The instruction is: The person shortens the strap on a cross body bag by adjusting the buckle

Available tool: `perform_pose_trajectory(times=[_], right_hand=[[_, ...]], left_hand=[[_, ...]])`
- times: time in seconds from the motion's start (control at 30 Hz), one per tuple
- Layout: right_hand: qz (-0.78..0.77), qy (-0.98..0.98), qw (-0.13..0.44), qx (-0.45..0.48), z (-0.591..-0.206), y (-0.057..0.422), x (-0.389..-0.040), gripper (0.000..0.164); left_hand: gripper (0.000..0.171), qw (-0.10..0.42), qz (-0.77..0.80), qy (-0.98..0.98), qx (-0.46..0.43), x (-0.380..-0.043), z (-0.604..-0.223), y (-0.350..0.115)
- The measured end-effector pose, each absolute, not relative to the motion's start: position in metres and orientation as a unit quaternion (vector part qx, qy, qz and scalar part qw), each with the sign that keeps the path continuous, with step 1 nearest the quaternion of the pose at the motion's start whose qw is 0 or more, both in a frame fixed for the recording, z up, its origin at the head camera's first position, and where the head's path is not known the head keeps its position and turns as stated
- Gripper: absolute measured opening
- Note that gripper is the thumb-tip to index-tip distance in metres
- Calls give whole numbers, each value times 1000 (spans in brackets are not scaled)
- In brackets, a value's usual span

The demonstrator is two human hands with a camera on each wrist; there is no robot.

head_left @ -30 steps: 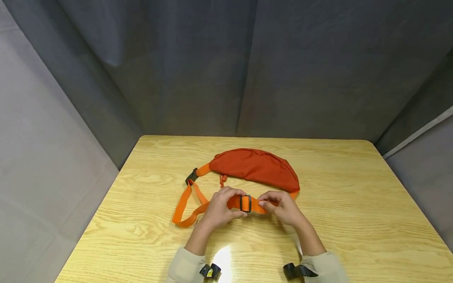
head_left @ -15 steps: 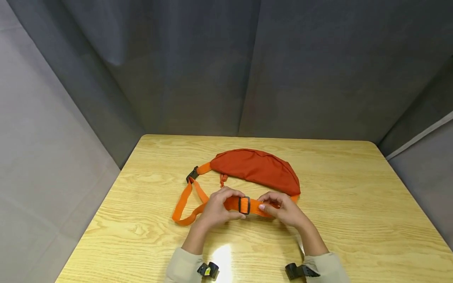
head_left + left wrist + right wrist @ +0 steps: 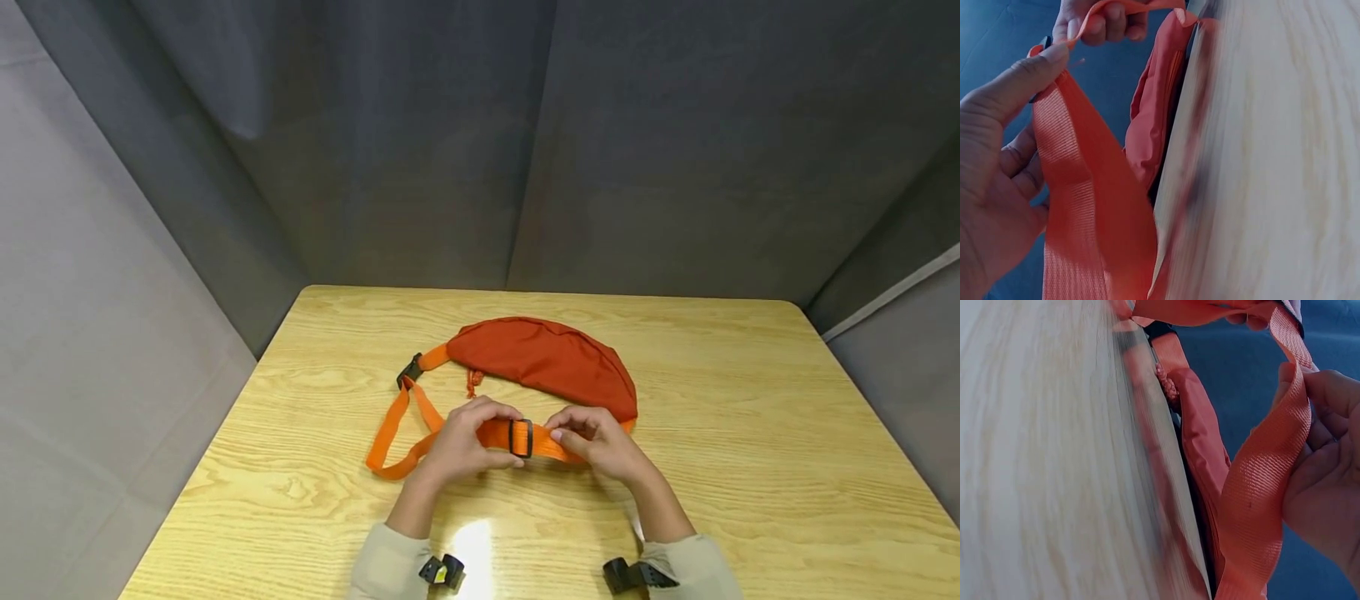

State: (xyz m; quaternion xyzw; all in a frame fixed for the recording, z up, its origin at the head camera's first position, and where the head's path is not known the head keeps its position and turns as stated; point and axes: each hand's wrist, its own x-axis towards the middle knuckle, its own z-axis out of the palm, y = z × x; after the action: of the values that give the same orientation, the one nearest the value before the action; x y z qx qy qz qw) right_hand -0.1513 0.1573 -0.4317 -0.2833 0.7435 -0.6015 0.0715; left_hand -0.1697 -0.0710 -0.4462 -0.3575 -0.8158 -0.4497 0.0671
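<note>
A red waist bag (image 3: 543,362) lies on the table with its orange strap (image 3: 390,429) looped toward the person. My left hand (image 3: 465,442) grips the black slide adjuster (image 3: 521,438) on the strap by its upper and lower edges, between fingers and thumb. Just to the right, my right hand (image 3: 596,437) pinches the strap webbing. In the left wrist view the left thumb presses at the adjuster, and a wide band of webbing (image 3: 1085,200) hangs below it. The right wrist view shows the twisted strap (image 3: 1266,469) running down past the right hand (image 3: 1329,444).
A black side-release buckle (image 3: 409,372) joins the strap to the bag's left end. A red knotted zipper cord (image 3: 473,382) hangs from the bag's front edge. The wooden table (image 3: 750,433) ends at a dark curtain (image 3: 420,167) behind.
Both hands keep their hold on the strap. The adjuster and webbing have dropped slightly in the head view, and the right fingers have shifted a little along the webbing.
</note>
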Motion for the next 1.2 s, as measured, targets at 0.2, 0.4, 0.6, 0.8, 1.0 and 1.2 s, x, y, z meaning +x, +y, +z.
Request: perform_pose_trajectory(times=[0.2,0.4,0.6,0.8,1.0,1.2], right_hand=[[-600,747,76,-274,-430,152,-153,11],[-578,769,72,-263,-447,159,-158,14],[-538,809,58,-231,-449,170,-153,18],[-545,807,45,-224,-438,170,-145,9],[-569,793,52,-209,-437,165,-146,7],[-570,787,51,-230,-432,156,-146,9]], left_hand=[[49,69,-437,-825,-353,-169,-447,-65],[49,72,-438,-827,-344,-167,-449,-64],[54,61,-445,-835,-318,-166,-452,-63],[54,52,-450,-837,-308,-166,-454,-62],[49,69,-446,-832,-322,-165,-456,-59],[46,75,-432,-838,-325,-164,-457,-56]])
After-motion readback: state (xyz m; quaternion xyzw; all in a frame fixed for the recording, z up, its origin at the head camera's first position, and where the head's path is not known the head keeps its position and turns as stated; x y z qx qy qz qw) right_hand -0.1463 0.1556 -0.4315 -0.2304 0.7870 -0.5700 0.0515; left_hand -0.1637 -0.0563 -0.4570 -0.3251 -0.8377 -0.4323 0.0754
